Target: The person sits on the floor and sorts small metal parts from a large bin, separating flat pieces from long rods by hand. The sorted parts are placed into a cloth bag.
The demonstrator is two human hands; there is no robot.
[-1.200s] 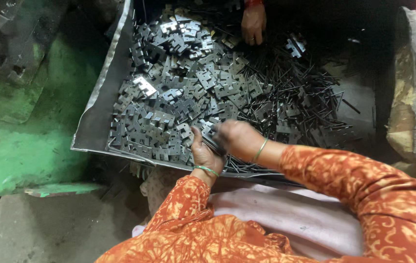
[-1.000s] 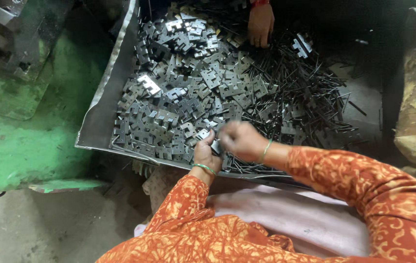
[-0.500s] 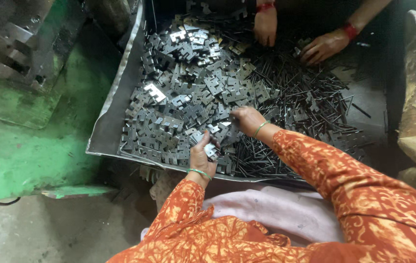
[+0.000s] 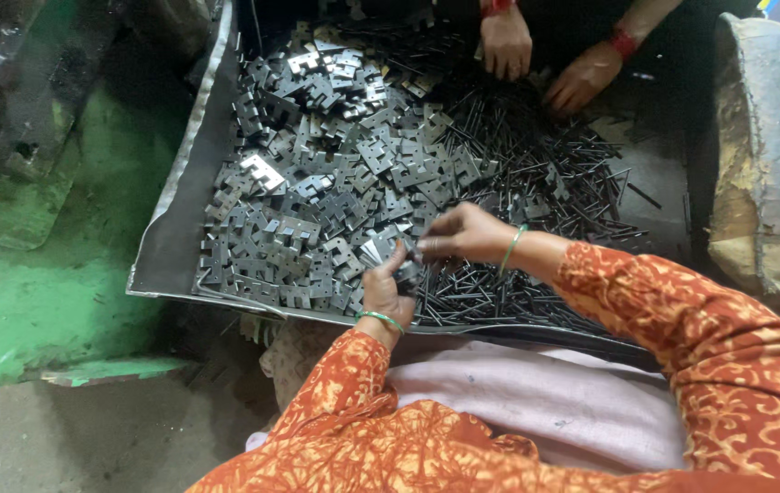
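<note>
Her left hand point(image 4: 383, 290) gripped a small stack of notched metal plates point(image 4: 379, 250) at the tray's point(image 4: 171, 246) near edge, right hand point(image 4: 463, 236) fingers pinching there; squaring the edges looked wise before adding another.

The co-worker's two hands point(image 4: 536, 55) are cut off at the wrists by the top edge, the tray point(image 4: 171, 246) floor is hidden under metal pieces point(image 4: 335, 183), and what the left hand point(image 4: 383, 290) grips is partly covered by its fingers.
</note>
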